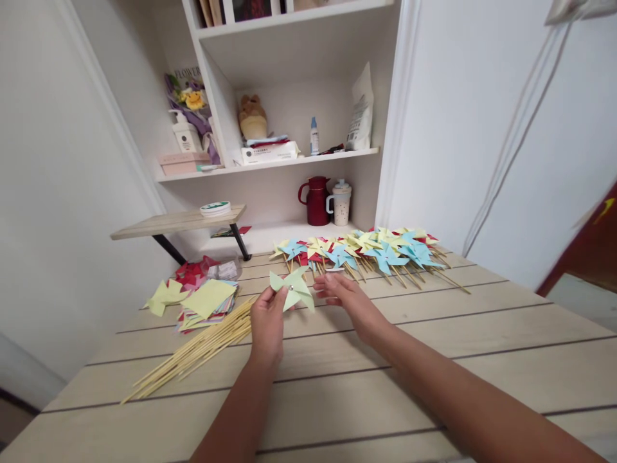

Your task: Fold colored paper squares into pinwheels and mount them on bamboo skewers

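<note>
My left hand (268,319) grips a pale green paper pinwheel (292,288) with a small metal pin at its centre, held just above the wooden table (434,334). My right hand (348,299) is right beside the pinwheel, fingers spread, fingertips close to its right blade; whether they touch it I cannot tell. A bundle of bamboo sticks (197,350) lies to the left of my left hand. A row of finished yellow, blue and red pinwheels on sticks (366,251) lies behind my hands.
A stack of coloured paper squares (207,302) and loose folded papers (166,296) lie at the left. White shelves (289,164) behind hold a red jug (315,200), a cup (341,202) and boxes. A small side table (178,224) stands at the back left.
</note>
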A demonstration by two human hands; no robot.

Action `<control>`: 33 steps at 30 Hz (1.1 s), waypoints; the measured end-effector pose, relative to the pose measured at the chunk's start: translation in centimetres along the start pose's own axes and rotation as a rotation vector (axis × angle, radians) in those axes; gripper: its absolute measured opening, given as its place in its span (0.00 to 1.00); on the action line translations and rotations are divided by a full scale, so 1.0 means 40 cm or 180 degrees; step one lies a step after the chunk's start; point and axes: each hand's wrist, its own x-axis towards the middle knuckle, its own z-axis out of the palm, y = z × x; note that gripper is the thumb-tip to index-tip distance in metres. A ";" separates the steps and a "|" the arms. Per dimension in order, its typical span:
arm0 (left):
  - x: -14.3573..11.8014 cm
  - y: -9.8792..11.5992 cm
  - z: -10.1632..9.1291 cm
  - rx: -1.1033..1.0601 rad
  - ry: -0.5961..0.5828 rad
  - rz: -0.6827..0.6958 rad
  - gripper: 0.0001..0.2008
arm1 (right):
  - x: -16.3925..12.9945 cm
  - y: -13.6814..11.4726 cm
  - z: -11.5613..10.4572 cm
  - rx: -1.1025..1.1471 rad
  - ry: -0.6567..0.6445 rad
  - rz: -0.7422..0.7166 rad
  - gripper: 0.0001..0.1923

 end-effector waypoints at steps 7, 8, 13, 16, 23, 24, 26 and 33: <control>-0.016 -0.003 0.007 0.0325 -0.0581 -0.0008 0.15 | -0.008 -0.022 0.016 0.0357 -0.0196 0.0163 0.21; -0.017 -0.004 0.007 0.0361 -0.0668 -0.0028 0.15 | -0.008 -0.021 0.016 0.0333 -0.0204 0.0161 0.19; -0.017 -0.006 0.003 0.0565 -0.0923 0.0055 0.17 | -0.004 -0.016 0.012 0.0286 -0.0002 0.0193 0.17; -0.013 -0.007 -0.002 0.0637 -0.0952 0.0137 0.20 | -0.002 -0.015 0.010 0.0401 0.0106 0.0160 0.17; 0.003 -0.021 -0.008 0.0816 -0.0637 0.0579 0.17 | -0.002 -0.014 0.008 0.0267 0.0072 -0.0153 0.17; 0.005 -0.024 -0.009 0.0848 -0.0610 0.0634 0.16 | -0.003 -0.013 0.009 0.0225 0.0056 -0.0199 0.16; 0.007 -0.026 -0.009 0.0927 -0.0549 0.0724 0.14 | -0.004 -0.012 0.010 0.0136 0.0006 -0.0270 0.16; -0.004 -0.010 -0.005 0.1258 -0.0475 0.1104 0.08 | -0.009 -0.013 0.015 -0.0174 -0.0118 -0.0412 0.14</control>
